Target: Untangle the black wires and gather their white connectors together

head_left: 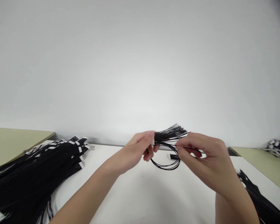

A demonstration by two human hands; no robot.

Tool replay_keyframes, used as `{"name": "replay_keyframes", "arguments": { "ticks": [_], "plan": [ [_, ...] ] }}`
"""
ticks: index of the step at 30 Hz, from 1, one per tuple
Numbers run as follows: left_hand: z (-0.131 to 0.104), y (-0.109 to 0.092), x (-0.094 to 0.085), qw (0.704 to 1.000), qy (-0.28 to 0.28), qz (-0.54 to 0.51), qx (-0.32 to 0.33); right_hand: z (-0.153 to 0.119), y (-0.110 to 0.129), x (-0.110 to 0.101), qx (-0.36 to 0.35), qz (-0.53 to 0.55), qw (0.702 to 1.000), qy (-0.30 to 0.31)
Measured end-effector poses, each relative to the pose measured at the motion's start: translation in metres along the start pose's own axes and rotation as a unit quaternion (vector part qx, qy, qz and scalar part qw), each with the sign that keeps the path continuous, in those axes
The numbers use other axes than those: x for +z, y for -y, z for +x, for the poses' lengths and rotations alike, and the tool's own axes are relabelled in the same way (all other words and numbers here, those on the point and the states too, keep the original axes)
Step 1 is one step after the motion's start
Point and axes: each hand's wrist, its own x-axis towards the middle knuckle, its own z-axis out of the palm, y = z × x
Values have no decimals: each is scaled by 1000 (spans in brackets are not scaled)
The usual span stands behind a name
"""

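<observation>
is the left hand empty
No, the left hand grips a bundle of black wires between thumb and fingers.

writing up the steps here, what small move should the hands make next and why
Probably draw the wire gently taut with the right hand, which has it pinched, because the left hand grips the bundle and could likely steady it against the pull.

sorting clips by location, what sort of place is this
Probably a workshop bench for wiring: a black wire bundle is held over a white worktop, with a large pile of dark, white-tipped strands at left.
</observation>
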Motion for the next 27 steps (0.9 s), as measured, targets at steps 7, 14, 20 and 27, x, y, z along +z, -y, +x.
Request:
{"name": "replay_keyframes", "arguments": {
  "ticks": [7,14,20,27],
  "plan": [
    [1,2,0,1000,18,-15,-10,3,-3,4,12,14,1000,3],
    [2,2,1,998,25,-59,-21,2,-3,9,4,16,1000,-3],
    [2,2,1,997,28,-73,-27,2,-4,11,-1,19,1000,-9],
    [1,2,2,997,20,-69,-29,2,-4,15,-8,18,1000,-22]
  ]
}}
